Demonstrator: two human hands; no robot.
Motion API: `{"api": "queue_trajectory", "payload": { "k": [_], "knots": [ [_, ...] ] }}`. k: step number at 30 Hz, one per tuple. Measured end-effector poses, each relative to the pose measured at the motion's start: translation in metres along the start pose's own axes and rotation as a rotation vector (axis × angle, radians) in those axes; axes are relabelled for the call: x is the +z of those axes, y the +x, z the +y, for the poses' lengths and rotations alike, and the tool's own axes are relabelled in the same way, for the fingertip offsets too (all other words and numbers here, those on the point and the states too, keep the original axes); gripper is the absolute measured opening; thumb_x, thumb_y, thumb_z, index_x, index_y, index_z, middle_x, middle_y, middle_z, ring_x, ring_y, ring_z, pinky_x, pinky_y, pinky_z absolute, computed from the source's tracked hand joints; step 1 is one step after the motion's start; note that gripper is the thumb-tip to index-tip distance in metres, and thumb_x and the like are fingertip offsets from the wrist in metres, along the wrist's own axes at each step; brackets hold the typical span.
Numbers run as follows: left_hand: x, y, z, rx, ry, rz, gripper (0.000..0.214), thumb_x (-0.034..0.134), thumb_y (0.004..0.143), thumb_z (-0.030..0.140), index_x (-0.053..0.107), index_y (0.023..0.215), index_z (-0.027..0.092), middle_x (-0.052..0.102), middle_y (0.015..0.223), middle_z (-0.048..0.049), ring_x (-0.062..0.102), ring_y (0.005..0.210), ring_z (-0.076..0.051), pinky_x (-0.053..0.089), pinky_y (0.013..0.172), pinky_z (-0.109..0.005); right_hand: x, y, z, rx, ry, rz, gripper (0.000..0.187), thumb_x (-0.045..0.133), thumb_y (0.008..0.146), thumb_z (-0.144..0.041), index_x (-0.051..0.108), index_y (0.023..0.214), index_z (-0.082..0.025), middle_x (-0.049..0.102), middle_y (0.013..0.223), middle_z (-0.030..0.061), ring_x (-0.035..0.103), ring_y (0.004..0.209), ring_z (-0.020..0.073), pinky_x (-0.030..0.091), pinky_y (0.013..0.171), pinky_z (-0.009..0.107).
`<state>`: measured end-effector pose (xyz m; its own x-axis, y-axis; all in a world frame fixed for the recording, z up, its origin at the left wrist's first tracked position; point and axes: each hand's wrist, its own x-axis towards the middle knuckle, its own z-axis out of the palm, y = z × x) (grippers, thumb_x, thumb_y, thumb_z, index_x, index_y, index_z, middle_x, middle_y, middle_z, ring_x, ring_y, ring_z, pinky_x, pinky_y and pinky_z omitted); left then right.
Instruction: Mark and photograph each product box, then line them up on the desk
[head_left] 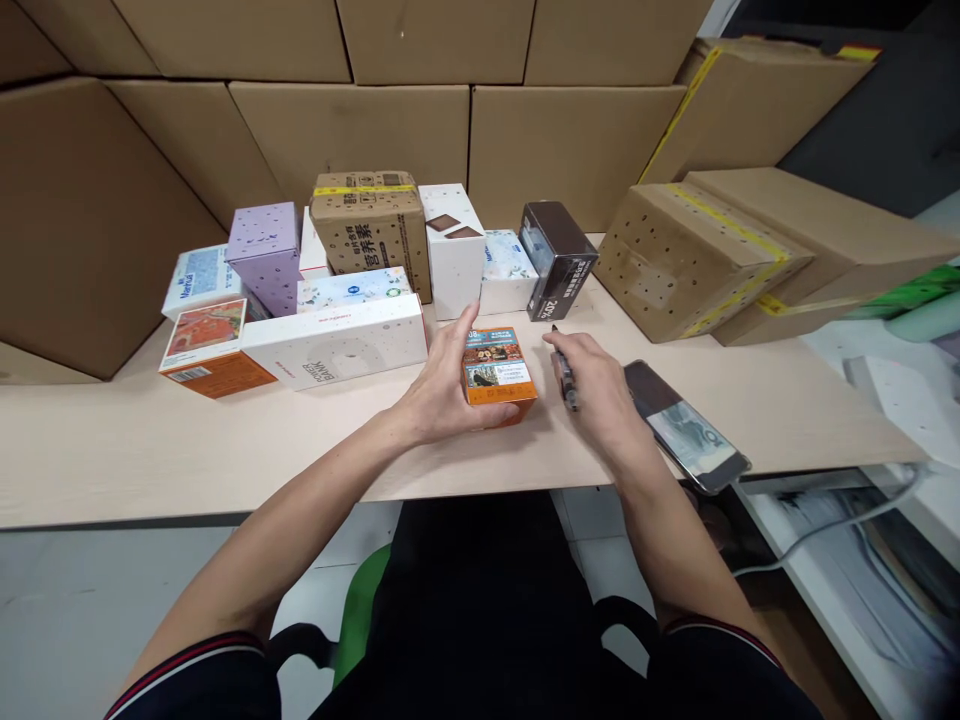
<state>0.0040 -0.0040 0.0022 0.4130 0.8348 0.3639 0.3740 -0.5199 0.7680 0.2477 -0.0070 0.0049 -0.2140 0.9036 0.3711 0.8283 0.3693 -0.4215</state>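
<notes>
On the table before me stands a small orange box point(498, 372) with a blue and picture-printed top. My left hand point(442, 385) is wrapped round its left side, thumb along the near edge and fingers at the far side. In my right hand point(596, 385) is a dark pen point(566, 378), gripped between thumb and fingers just right of the box; its dark tip points away from me. The pen and the box are apart. Beside my right wrist lies a smartphone point(686, 425) with a picture lit on its screen.
Behind the orange box are a white power bank box point(337, 350), a purple box point(264, 255), a taped brown carton point(379, 235), a tall white box point(454, 255) and a dark brown box point(559, 265). Taped cartons point(667, 265) stand right. Stacked cardboard boxes point(360, 130) wall the back.
</notes>
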Motion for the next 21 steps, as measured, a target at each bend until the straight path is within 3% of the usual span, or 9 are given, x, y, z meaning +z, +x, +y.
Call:
{"api": "queue_trajectory", "payload": {
  "k": [2,4,10,14,17,19,21],
  "knots": [
    [0.000,0.000,-0.001,0.001,0.001,0.011,0.136,0.088,0.066,0.067,0.006,0.167,0.031,0.030,0.164,-0.0182,0.030,0.153,-0.046,0.035,0.122,-0.066,0.001,-0.002,-0.002,0.022,-0.211,-0.168,0.056,0.045,0.088,-0.001,0.061,0.139,-0.014,0.068,0.131,0.0192,0.065,0.111,0.0336,0.052,0.094,0.045],
    [0.000,0.000,-0.002,-0.007,0.007,0.013,0.136,0.089,0.065,0.067,0.007,0.167,0.030,0.029,0.164,-0.0194,0.029,0.154,-0.046,0.034,0.123,-0.066,0.003,-0.001,-0.008,0.029,-0.355,-0.259,0.053,0.041,0.091,0.000,0.062,0.138,-0.013,0.069,0.130,0.0209,0.063,0.109,0.0352,0.051,0.091,0.045],
    [0.000,0.001,-0.004,-0.015,0.017,0.000,0.138,0.088,0.064,0.069,0.006,0.167,0.028,0.028,0.165,-0.0205,0.032,0.152,-0.046,0.034,0.122,-0.065,0.007,0.000,-0.018,0.019,-0.489,-0.343,0.053,0.035,0.098,-0.004,0.060,0.142,-0.016,0.070,0.130,0.0197,0.059,0.107,0.0366,0.050,0.087,0.046],
    [0.000,0.001,-0.005,-0.004,0.023,-0.007,0.138,0.087,0.066,0.069,0.003,0.167,0.027,0.028,0.166,-0.0210,0.033,0.152,-0.044,0.034,0.123,-0.064,0.005,-0.008,-0.013,-0.016,-0.417,-0.306,0.058,0.034,0.098,-0.006,0.053,0.152,-0.018,0.067,0.136,0.0185,0.059,0.108,0.0359,0.051,0.089,0.047],
    [-0.001,0.000,-0.006,0.000,0.021,-0.012,0.138,0.087,0.066,0.067,0.002,0.167,0.028,0.026,0.167,-0.0213,0.029,0.154,-0.046,0.032,0.124,-0.065,-0.010,-0.024,-0.004,0.000,-0.330,-0.172,0.055,0.037,0.102,-0.016,0.047,0.156,-0.016,0.064,0.140,0.0187,0.059,0.115,0.0354,0.050,0.100,0.049],
    [-0.001,0.000,-0.006,-0.005,0.011,-0.014,0.138,0.088,0.066,0.066,0.003,0.167,0.029,0.025,0.167,-0.0214,0.028,0.154,-0.047,0.031,0.123,-0.067,-0.026,-0.039,0.008,0.070,-0.325,-0.060,0.055,0.046,0.103,-0.031,0.047,0.156,-0.014,0.062,0.141,0.0211,0.056,0.124,0.0385,0.047,0.106,0.053],
    [-0.001,0.000,-0.005,-0.020,-0.005,-0.011,0.136,0.089,0.066,0.064,0.004,0.167,0.031,0.026,0.165,-0.0207,0.030,0.153,-0.048,0.033,0.122,-0.068,-0.043,-0.058,0.024,0.200,-0.369,-0.010,0.068,0.057,0.098,-0.048,0.046,0.157,-0.014,0.056,0.147,0.0252,0.051,0.131,0.0450,0.046,0.107,0.060]
  ]
}}
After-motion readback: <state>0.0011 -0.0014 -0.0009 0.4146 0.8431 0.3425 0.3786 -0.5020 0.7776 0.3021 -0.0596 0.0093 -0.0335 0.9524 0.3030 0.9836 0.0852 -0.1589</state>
